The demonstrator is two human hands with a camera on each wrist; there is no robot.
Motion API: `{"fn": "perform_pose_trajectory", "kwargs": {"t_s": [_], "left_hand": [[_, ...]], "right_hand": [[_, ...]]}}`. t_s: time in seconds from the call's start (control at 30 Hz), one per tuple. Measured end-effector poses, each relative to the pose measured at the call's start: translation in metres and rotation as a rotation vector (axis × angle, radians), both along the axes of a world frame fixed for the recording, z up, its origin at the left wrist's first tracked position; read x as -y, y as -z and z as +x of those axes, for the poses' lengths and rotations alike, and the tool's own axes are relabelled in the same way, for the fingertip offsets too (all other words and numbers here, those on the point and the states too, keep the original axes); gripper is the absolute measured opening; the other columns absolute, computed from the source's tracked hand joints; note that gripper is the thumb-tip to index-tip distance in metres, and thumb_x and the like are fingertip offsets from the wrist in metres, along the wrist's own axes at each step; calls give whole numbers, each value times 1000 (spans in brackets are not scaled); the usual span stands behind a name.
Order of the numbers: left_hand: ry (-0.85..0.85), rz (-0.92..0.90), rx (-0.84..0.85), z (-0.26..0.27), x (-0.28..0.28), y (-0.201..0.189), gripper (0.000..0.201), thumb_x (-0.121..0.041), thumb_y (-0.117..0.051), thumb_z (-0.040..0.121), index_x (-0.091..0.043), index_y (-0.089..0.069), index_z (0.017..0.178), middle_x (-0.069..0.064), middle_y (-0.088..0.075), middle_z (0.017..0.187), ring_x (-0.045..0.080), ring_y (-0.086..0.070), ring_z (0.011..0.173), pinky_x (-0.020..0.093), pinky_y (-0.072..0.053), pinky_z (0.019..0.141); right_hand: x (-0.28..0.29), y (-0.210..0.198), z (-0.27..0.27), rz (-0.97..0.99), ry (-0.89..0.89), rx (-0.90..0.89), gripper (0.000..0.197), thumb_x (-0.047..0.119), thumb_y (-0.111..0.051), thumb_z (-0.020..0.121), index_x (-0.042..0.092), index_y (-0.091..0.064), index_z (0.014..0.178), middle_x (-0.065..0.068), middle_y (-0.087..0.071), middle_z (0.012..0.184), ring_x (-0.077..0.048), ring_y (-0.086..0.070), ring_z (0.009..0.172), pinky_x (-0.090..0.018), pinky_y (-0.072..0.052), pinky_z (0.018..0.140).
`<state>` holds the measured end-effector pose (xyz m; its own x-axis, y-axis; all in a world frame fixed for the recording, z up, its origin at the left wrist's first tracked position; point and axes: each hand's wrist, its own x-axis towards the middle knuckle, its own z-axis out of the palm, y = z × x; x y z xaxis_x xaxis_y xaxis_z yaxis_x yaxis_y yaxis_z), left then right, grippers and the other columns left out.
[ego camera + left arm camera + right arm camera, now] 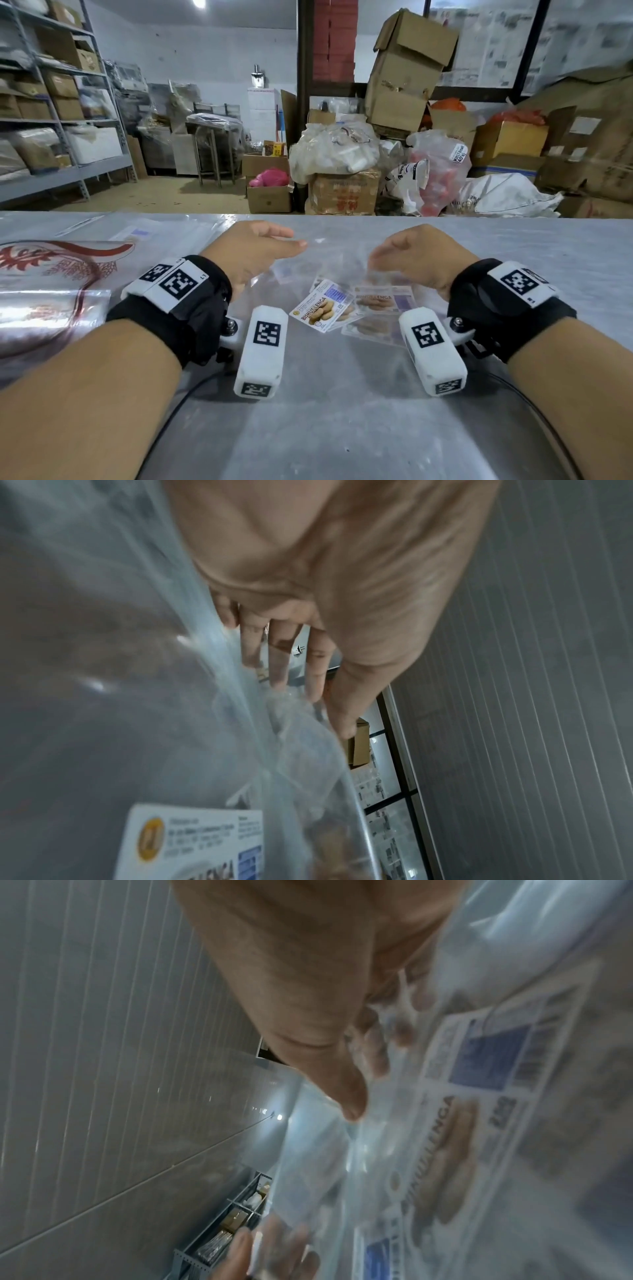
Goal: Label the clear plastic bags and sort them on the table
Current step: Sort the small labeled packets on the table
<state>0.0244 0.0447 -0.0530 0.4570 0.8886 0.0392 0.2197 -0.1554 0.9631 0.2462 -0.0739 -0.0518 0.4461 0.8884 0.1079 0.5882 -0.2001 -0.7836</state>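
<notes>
A clear plastic bag (330,265) hangs between my two hands over the grey table (342,428). Under it lie loose "BISKUT LENGA" labels (322,305) with biscuit pictures, one of them (380,301) seen blurred through plastic. My left hand (296,238) sits at the bag's left edge, with thumb and fingers stretched out. In the left wrist view the left hand (308,696) has straight fingers lying along the bag (164,723), with a label (195,840) below. My right hand (366,1088) pinches the bag (335,1164): the thumb is in front and the fingers show through the plastic.
A pile of clear bags printed with a red pattern (51,274) covers the table's left side. Black cables (178,404) run from the wrist units toward me. Beyond the table's far edge are cartons (342,192), sacks and metal shelving (51,137).
</notes>
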Motion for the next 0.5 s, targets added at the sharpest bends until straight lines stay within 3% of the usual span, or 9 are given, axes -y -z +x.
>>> {"fn": "perform_pose_trajectory", "kwargs": {"t_s": [0.07,0.17,0.27,0.33,0.4,0.43,0.5], "left_hand": [[-13,-2,34,-1,0,0,40,-30,-84,81,-21,-69,117,-3,-68,114,5,-56,104,19,-38,76],[-53,-12,76,-3,0,1,47,-31,-82,83,-23,-63,125,-6,-61,112,4,-54,98,24,-39,82],[-70,-66,134,-5,1,0,39,-38,-76,88,-23,-64,122,-8,-61,111,16,-56,115,31,-43,98],[-71,-127,182,-5,3,-5,35,-49,-71,88,-25,-62,113,-3,-60,118,22,-55,118,35,-45,104],[-101,-198,250,-6,3,-9,50,-57,-70,86,-23,-59,121,3,-53,133,26,-55,121,38,-48,107],[-119,-234,292,-6,3,-11,53,-56,-72,85,-21,-58,123,4,-50,138,27,-55,120,39,-49,107],[-141,-292,369,-7,4,-12,40,-46,-75,86,-19,-60,110,5,-47,139,23,-55,119,39,-53,102]], "right_hand": [[-1,2,1,111,29,-77,9,22,-80,86,17,-76,79,7,-72,83,-7,-64,76,-14,-51,59],[-2,2,0,223,18,-146,3,20,-76,89,18,-74,88,3,-74,93,-13,-68,75,-26,-53,71],[-2,2,-1,256,-38,-137,7,18,-75,90,22,-73,96,6,-75,94,-14,-70,72,-26,-49,72],[-2,2,-1,266,-57,-95,11,16,-76,89,24,-75,96,7,-75,90,-13,-68,75,-29,-54,79],[-1,3,0,263,-68,-59,14,15,-76,88,27,-76,96,6,-75,95,-12,-69,85,-28,-55,84],[-1,3,0,259,-79,-51,16,15,-76,89,28,-77,97,5,-75,97,-12,-70,86,-24,-55,81],[1,1,-3,256,-109,-55,17,15,-75,89,29,-76,99,3,-75,96,-12,-69,79,-15,-51,69]]}}
